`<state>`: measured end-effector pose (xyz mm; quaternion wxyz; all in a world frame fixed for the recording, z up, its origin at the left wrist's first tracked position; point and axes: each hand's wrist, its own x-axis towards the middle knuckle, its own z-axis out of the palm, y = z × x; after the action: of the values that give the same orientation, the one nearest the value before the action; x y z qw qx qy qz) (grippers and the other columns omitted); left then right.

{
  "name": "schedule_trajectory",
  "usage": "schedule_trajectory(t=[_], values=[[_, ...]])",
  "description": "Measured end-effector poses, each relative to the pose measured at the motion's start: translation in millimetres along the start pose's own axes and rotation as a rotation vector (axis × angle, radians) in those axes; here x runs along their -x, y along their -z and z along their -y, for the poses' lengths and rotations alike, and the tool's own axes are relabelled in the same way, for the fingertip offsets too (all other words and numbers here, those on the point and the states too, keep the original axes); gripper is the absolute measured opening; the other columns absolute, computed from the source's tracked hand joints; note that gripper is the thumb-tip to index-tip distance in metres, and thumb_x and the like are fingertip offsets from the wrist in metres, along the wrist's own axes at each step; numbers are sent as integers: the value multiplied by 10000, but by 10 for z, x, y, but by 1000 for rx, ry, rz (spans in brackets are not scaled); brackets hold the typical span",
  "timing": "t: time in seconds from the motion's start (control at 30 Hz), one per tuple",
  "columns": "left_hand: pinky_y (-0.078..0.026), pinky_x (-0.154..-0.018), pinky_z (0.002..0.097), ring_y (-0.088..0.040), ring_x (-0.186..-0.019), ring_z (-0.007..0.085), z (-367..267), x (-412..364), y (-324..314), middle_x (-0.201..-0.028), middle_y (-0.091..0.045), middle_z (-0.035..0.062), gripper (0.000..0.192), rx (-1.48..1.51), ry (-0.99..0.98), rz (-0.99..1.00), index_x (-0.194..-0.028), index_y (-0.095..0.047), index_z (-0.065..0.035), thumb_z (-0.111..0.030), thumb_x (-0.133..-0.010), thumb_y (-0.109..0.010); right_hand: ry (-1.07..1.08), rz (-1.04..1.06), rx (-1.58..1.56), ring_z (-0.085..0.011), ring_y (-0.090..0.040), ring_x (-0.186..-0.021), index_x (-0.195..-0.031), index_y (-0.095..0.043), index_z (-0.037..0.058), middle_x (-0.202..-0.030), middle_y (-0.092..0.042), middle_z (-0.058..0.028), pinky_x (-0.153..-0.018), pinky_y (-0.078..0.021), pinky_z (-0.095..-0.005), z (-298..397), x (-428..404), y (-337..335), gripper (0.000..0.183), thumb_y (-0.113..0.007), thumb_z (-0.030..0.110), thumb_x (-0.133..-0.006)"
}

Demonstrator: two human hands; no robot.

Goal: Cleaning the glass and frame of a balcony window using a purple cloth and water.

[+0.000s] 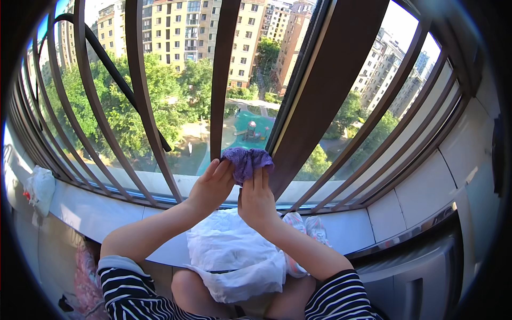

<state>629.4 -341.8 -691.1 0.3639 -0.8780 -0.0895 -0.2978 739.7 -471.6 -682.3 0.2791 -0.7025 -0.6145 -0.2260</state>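
Observation:
A crumpled purple cloth [249, 163] is between my two hands, in front of the brown window bars [221, 100]. The fingers of my left hand [213, 183] grip its left side, close to a narrow upright bar. From below, my right hand [258, 200] holds the cloth with its fingers laid along it, near the wide brown window post [316, 116]. Part of the cloth is hidden behind my fingers. Under my forearms lies a white crumpled sheet or bag [234, 248], spread from the sill to over my knees.
A pair of light patterned shoes [316, 229] stands on the white tiled sill [348, 230] at right. A white plastic bag [42, 190] sits far left, and pink patterned fabric [86, 276] lower left. A grey appliance [412, 276] stands lower right. Outside, a black pole [116, 76] slants behind the bars.

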Motion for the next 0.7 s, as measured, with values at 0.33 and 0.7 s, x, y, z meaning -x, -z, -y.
schedule_trajectory(t=[0.33, 0.7], values=[[-207, -1154, 533, -464, -1300, 232, 832, -1091, 816, -1244, -610, 64, 291, -83, 195, -236, -1093, -659, -126, -241, -838, -579, 122, -339, 5, -617, -267, -1296, -1397, -277, -124, -1406, -251, -418, -1083, -296, -620, 90, -1300, 927, 678, -564, -38, -789], [-149, -1169, 441, -474, -1254, 200, 109, 6, 25, -1182, -601, 7, 267, -48, -91, -13, -1071, -648, -143, -234, -851, -526, -22, -94, 57, -506, -480, -1175, -1279, -457, -103, -1308, -426, -338, -701, -584, -437, -102, -18, -265, 497, -580, 92, -838]])
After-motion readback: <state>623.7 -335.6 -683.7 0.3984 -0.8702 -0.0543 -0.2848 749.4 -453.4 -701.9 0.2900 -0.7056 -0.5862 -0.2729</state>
